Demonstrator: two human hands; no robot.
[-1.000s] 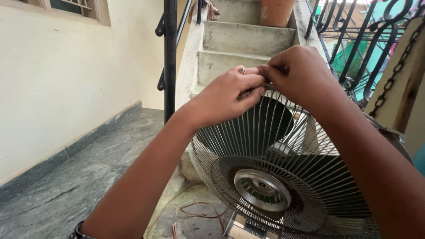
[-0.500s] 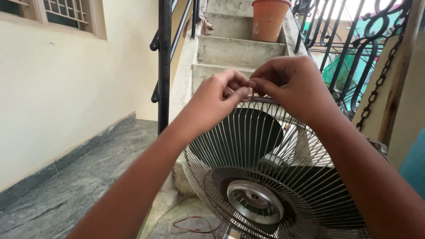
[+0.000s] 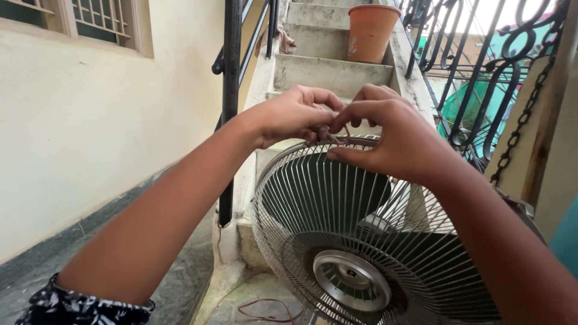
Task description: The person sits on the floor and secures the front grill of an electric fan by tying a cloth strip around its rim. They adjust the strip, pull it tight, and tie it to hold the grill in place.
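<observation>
Concrete stairs (image 3: 328, 72) with a clay pot (image 3: 373, 30) rise behind a wire fan guard (image 3: 337, 241). At the guard's top rim, the left hand (image 3: 292, 114) and right hand (image 3: 391, 141) meet. Both hands' fingers are pinched closed on a thin wire (image 3: 337, 137) there.

Round wire fan guard (image 3: 337, 241) (grey, dusty) stands tilted before steps.

Lit by soft, even daylight; blown out to white behind the railing (image 3: 481, 72) at upper right. Sharp mid-frame, slightly stretched and softened toward the edges.
</observation>
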